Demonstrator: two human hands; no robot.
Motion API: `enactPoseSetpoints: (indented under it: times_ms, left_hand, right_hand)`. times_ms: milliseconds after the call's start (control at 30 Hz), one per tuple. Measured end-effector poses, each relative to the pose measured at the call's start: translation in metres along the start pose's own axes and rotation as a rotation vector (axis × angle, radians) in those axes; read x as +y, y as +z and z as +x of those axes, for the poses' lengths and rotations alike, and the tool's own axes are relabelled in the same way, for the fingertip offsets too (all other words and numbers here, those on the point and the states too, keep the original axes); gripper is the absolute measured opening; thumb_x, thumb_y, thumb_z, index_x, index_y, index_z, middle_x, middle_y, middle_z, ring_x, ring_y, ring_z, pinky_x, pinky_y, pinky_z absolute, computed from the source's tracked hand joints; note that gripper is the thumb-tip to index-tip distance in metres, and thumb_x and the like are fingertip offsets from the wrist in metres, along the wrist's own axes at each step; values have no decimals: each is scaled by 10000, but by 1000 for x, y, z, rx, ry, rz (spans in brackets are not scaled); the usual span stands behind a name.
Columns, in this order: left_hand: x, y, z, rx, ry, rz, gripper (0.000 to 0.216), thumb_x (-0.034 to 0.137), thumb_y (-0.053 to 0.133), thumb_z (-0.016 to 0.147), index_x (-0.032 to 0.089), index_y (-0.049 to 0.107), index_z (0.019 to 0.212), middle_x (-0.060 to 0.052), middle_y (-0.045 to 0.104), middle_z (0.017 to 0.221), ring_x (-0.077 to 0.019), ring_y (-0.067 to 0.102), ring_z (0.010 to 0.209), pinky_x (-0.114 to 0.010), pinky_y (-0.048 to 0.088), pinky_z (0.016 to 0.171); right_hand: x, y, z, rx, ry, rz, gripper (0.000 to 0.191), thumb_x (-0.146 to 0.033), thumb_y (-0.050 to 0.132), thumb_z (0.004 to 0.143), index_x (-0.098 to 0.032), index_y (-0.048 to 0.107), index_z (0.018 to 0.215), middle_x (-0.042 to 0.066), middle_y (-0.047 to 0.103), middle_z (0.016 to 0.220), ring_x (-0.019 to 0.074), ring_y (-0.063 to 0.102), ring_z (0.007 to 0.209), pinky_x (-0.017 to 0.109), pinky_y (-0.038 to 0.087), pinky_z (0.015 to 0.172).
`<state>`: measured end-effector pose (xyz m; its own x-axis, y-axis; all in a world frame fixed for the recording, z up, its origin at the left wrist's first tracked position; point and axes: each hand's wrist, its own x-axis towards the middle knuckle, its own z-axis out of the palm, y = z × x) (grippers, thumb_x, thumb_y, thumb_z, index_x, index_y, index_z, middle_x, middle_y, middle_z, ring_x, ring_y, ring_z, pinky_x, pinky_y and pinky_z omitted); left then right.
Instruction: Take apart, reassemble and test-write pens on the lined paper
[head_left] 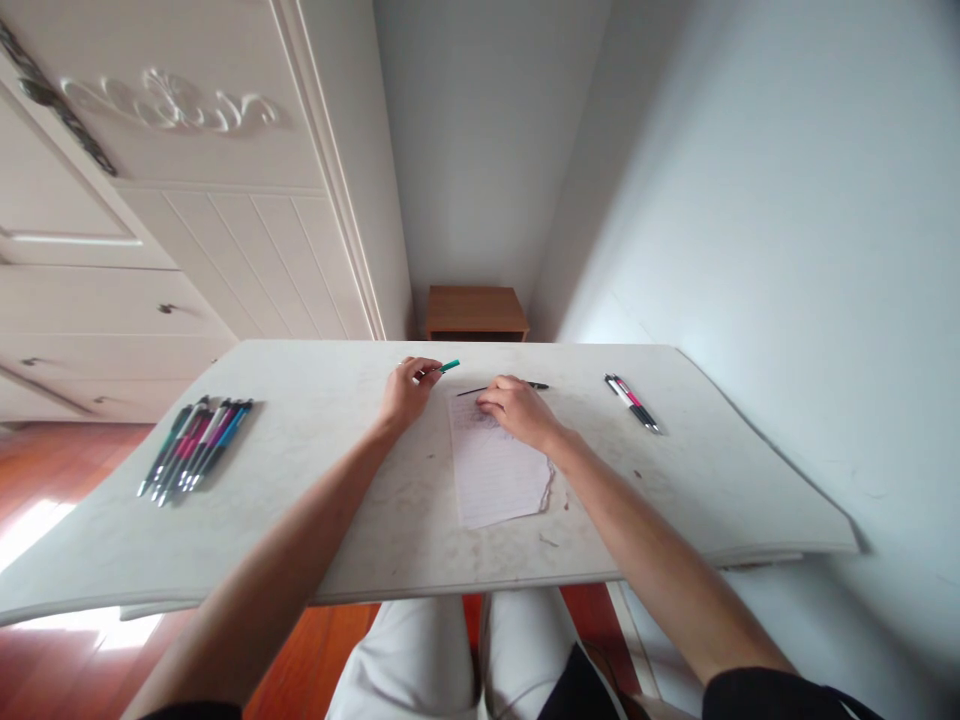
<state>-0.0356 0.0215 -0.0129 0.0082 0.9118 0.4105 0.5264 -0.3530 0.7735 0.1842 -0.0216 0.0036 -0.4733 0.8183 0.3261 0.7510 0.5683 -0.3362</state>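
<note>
My left hand (409, 390) is closed around a green pen barrel (450, 366), whose end sticks out to the right past the fingertips. My right hand (517, 408) is over the top of a lined sheet of paper (499, 480) with handwriting on it, its fingers pinched together. A thin dark pen refill (471, 391) shows left of those fingers, and a black pen part (538, 385) shows beyond the knuckles. Whether the fingers grip either piece is hidden.
On the left of the white table (360, 540) lies a bunch of several click pens (195, 450). Two pens (631, 403) lie side by side at the right. A wall stands right, a white cabinet (315, 250) left, and a brown wooden stand (476, 310) beyond the far edge.
</note>
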Motion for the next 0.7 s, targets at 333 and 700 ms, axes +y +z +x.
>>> enactPoseSetpoints:
  times_ms: [333,700]
  left_hand:
    - [4,1,-5,-29,128,55,113,212,647,794,212,735,864,-40,726,863,-201,615,842,-342,489,800]
    - [17,3,-11,-108,114,-140,142,314,654,782,209,727,844,-40,734,832,-185,621,783,-307,482,717]
  right_hand:
    - [-3,0,0,180,49,219,134,-174,559,908,-196,690,898,56,697,917,180,626,881,298,468,827]
    - [-10,-11,3,368,325,898,226,-383,608,830,-174,639,911,65,740,860,170,712,723,256,505,607]
